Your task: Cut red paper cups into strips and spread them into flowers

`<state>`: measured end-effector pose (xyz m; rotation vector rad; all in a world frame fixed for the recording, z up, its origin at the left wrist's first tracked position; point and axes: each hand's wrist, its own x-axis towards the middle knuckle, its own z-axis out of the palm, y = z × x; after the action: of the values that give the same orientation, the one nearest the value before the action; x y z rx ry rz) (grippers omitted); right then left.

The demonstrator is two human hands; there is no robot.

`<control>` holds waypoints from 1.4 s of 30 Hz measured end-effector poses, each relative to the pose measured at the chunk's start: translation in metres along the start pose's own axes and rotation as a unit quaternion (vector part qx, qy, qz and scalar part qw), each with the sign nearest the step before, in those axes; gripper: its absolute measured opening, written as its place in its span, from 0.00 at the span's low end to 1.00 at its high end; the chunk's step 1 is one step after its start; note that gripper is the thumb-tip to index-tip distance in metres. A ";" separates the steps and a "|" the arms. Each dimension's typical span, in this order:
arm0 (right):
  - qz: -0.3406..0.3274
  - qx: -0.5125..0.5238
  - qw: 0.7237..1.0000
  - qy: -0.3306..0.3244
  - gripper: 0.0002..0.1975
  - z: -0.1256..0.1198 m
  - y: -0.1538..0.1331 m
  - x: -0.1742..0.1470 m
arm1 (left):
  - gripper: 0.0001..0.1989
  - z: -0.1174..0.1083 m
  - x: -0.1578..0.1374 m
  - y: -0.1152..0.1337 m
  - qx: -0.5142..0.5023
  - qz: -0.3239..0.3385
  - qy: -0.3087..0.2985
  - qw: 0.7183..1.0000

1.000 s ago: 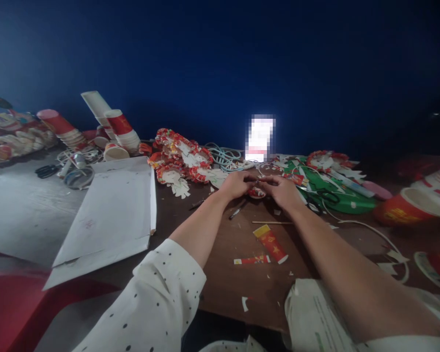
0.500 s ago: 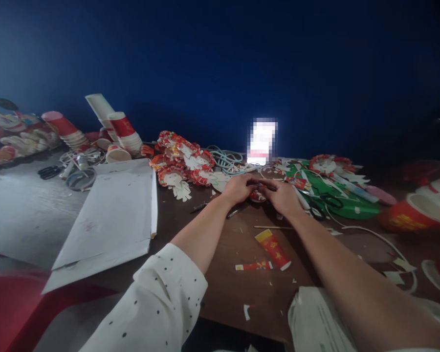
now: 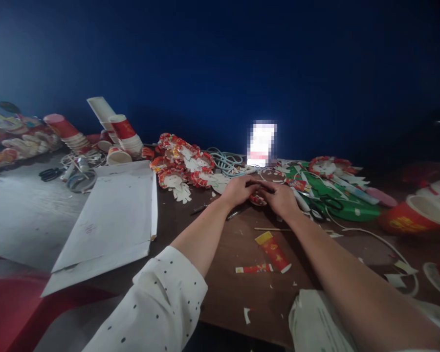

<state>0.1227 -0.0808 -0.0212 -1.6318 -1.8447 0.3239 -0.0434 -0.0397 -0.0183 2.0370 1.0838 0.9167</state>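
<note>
Several red-and-white paper cups (image 3: pixel 68 132) lean in nested stacks at the left, with black-handled scissors (image 3: pixel 50 174) and a roll of clear tape (image 3: pixel 81 182) in front of them. Next comes a large white cardboard panel (image 3: pixel 113 215), marked with a faint pinkish scrawl that cannot be read. Right of it sits a heap of red-and-white paper cutouts (image 3: pixel 183 156), some with fringed white ends, beside a coil of pale blue cable (image 3: pixel 225 161).

The left hand (image 3: pixel 238 190) has its fingers bent nearly closed, thumb and forefinger pinching a small red-and-white paper piece (image 3: pixel 257 199). That piece lies between the two hands, directly under their meeting fingertips; whether it rests on the brown tabletop (image 3: pixel 238 293) I cannot tell. Its visible lower edge is rounded and mottled red and white; fingers hide the rest. Behind it glows an upright screen (image 3: pixel 262 143), its content blurred into blocks. Nearer the person lie a narrow red strip (image 3: pixel 254 269), a thin stick (image 3: pixel 271 229) and a red paper section (image 3: pixel 275 252) with a yellow end and gold stars. The right hand (image 3: pixel 280 198) is likewise curled, its thumb and forefinger on the small piece. Below it, a pale crumpled item (image 3: pixel 310 318) bears print too small to read. Farther right are a green sheet (image 3: pixel 357 210) and a red paper cup (image 3: pixel 407 217) with illegible gold lettering.
</note>
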 end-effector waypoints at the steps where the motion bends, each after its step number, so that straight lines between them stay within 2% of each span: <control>1: 0.004 0.002 1.000 0.008 0.16 0.000 0.000 0.000 | 0.13 -0.001 0.000 0.002 -0.002 -0.006 0.009 1.000; 6: 0.021 0.009 0.999 0.027 0.14 0.002 0.002 0.001 | 0.15 -0.003 0.001 0.005 0.010 -0.025 0.047 0.999; 14: 0.027 0.008 0.999 0.035 0.15 0.001 0.008 0.000 | 0.13 -0.003 -0.002 0.007 -0.010 -0.043 0.016 0.999; 20: 0.000 -0.008 0.999 0.031 0.14 -0.001 0.006 -0.002 | 0.13 -0.001 -0.001 0.005 -0.053 -0.004 -0.011 0.999; 26: 0.013 0.013 0.999 0.038 0.13 -0.002 0.003 0.000 | 0.11 -0.001 0.003 -0.002 -0.089 -0.037 -0.013 0.995; 30: 0.028 0.024 0.999 0.040 0.13 -0.003 0.002 0.001 | 0.12 -0.004 0.002 0.002 -0.073 -0.032 -0.012 0.997; 36: 0.034 0.044 0.997 0.045 0.13 -0.005 0.000 0.001 | 0.17 -0.002 0.001 0.002 -0.106 -0.005 -0.049 0.993; 39: 0.036 0.059 0.997 0.042 0.13 -0.005 -0.001 0.000 | 0.14 -0.001 0.002 -0.001 -0.099 0.021 -0.040 0.994; 42: 0.033 0.062 0.997 0.044 0.13 -0.005 0.000 0.000 | 0.11 -0.003 0.001 0.000 -0.089 0.007 -0.034 0.995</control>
<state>0.1253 -0.0821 -0.0177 -1.5992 -1.6732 0.3817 -0.0453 -0.0381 -0.0165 1.9170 0.9170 0.9102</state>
